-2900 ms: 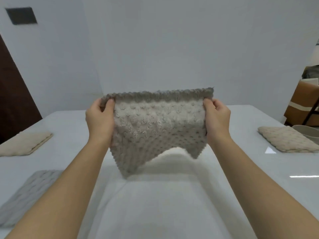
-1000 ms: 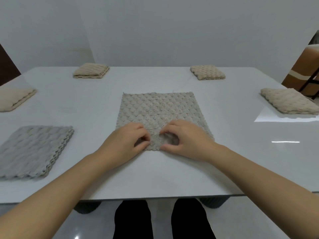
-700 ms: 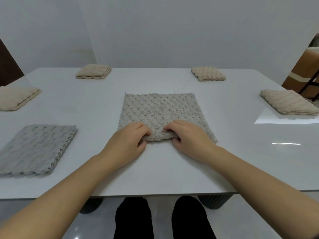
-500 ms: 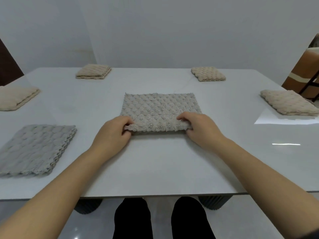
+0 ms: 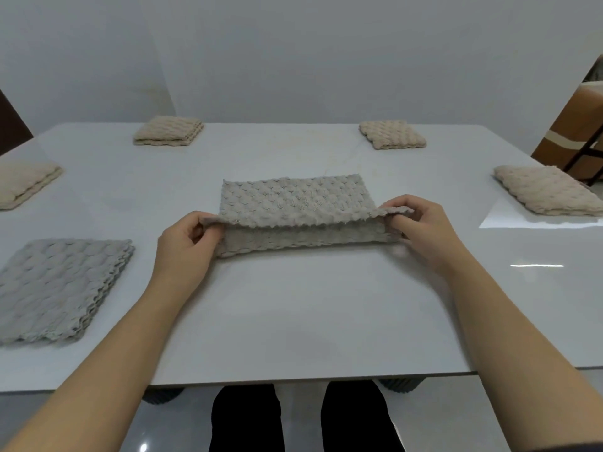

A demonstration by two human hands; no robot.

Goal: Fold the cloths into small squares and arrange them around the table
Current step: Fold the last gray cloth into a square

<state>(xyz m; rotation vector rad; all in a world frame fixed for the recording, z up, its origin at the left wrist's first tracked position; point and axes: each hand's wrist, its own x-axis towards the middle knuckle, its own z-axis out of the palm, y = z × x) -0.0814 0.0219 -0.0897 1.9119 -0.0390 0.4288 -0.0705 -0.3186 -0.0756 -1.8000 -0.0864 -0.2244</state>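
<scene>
Nearest, below the front edge of the white table [image 5: 293, 337], the person's dark-trousered legs [image 5: 244, 419] show. Both forearms reach in to the taupe bubble-textured cloth [image 5: 293, 199] at the table's middle. The left hand [image 5: 182, 246] pinches the cloth's near left corner between thumb and curled fingers, and the right hand [image 5: 424, 231] pinches the near right corner likewise. Between the two pinches the near edge is lifted off the table and turned toward the far side; the far half lies flat.

Left of the left pinch lies a folded grey cloth [image 5: 58, 288]. Farther left and beyond is a left beige cloth [image 5: 23, 184]. Right of the right pinch, slightly beyond, lies a right beige cloth [image 5: 548, 190]. Past the held cloth, near the far edge, sit a far-left beige cloth [image 5: 168, 132] and a far-right beige cloth [image 5: 391, 135].
</scene>
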